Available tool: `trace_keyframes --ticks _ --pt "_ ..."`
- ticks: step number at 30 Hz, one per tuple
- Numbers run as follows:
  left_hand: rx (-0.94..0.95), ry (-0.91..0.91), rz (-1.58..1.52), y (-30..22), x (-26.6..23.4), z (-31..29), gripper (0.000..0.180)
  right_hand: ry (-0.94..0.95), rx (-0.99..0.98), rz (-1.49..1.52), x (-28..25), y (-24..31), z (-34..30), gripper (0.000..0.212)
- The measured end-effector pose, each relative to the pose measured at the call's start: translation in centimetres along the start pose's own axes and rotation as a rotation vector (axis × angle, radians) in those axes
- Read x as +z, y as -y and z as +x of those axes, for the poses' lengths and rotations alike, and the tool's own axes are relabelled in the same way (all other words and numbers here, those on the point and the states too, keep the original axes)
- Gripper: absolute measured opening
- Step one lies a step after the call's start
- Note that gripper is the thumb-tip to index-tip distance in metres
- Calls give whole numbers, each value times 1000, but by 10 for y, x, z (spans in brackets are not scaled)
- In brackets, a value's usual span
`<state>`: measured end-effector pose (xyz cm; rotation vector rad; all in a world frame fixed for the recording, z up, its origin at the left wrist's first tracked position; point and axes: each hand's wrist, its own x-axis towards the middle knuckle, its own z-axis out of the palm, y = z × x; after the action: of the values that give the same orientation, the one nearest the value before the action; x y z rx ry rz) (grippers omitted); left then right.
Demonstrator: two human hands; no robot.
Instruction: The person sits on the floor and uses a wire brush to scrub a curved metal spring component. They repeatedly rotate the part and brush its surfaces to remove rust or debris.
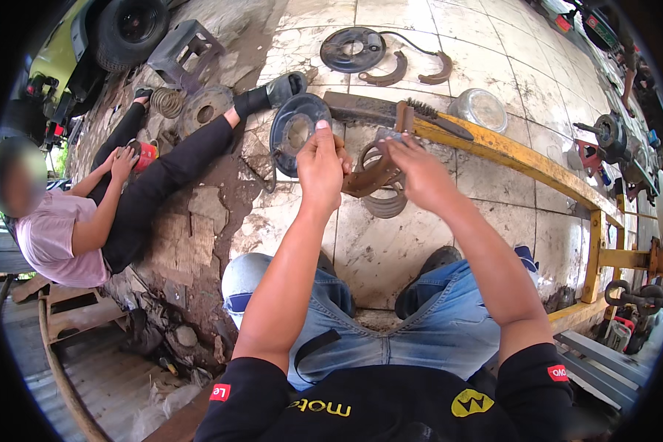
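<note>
In the head view, your left hand (323,168) grips the left end of the curved brown shoe (373,179), which extends rightward between your hands. Your right hand (424,175), just beside its other end, lays extended fingers on a grey piece (387,135); whether they grip, I cannot tell.

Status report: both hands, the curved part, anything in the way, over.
Left hand gripping curved brown part. Right hand touching small grey piece, grip unclear. Wire brush on yellow rail, just beyond.
</note>
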<state>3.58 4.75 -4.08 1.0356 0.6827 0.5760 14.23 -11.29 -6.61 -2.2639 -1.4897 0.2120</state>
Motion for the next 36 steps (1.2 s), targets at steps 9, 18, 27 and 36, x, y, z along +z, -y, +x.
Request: trace_keyframes --ticks 9,18,27,36 --pt "11 5 31 -1 5 -3 49 -237 71 -131 4 -13 9 57" --pt "29 41 94 -1 11 -7 48 -151 -16 -153 20 -10 7 44" --pt "31 8 56 1 8 -4 49 -162 -17 -346 9 -7 10 47" --pt "20 8 68 2 3 -1 50 -161 81 -254 10 -7 7 55"
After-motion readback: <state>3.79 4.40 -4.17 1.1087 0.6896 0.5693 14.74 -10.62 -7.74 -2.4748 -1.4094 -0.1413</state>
